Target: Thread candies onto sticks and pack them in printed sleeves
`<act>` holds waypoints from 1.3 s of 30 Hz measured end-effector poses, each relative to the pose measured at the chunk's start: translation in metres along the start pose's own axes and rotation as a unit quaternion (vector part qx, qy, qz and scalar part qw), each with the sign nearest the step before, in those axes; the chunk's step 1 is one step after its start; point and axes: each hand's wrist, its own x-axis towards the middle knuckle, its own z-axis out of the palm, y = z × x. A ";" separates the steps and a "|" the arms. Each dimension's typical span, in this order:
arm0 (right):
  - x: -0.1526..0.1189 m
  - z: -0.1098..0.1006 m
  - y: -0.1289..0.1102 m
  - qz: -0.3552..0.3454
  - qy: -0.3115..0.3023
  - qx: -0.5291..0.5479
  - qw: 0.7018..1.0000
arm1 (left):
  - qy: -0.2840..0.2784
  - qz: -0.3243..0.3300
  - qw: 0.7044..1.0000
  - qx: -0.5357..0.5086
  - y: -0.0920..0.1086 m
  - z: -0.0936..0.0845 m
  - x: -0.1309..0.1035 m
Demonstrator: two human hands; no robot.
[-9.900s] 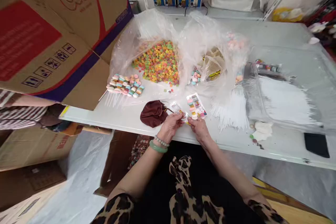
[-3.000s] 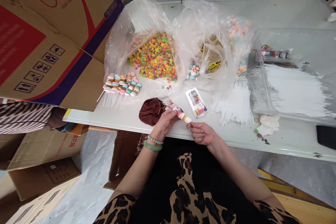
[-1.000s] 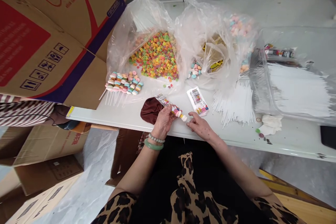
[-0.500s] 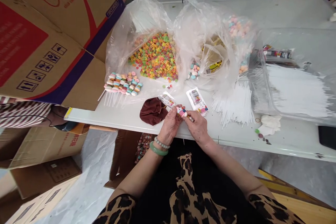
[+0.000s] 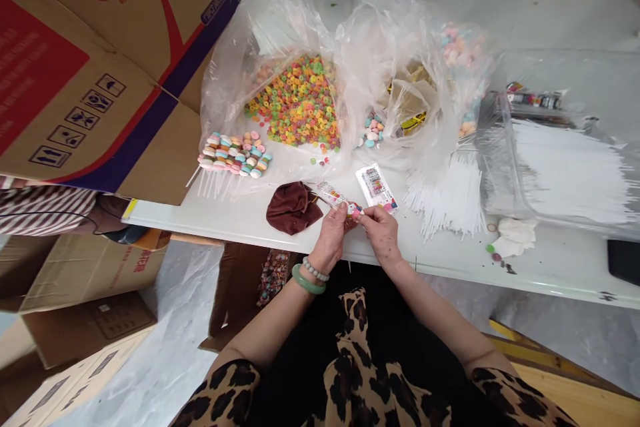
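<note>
I've shifted both hands a little rightward in the last half-second. My left hand [image 5: 331,235] pinches a printed wrapper [image 5: 331,193] just inside the middle of the bench's [image 5: 240,221] front edge; my right hand [image 5: 383,235] grips its near end. I can't tell whether it's filled. Work looks unfinished: flat wrappers [image 5: 375,183] lie just beyond, candy skewers [image 5: 235,155] sit unwrapped toward the left front corner.

A narrow, colourfully printed wrapper [image 5: 330,194] is held aslant, partly hidden.
</note>
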 end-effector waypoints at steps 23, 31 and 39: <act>-0.012 -0.004 -0.007 -0.231 -0.016 -0.363 0.902 | 0.047 -0.030 0.998 0.019 0.021 -0.008 0.011; 0.001 -0.010 -0.006 -0.031 -0.065 -0.137 0.988 | 0.027 -0.001 0.998 0.057 0.019 -0.009 0.009; 0.004 -0.013 -0.010 0.100 -0.185 0.131 0.969 | 0.031 -0.010 0.999 0.039 0.022 -0.014 0.014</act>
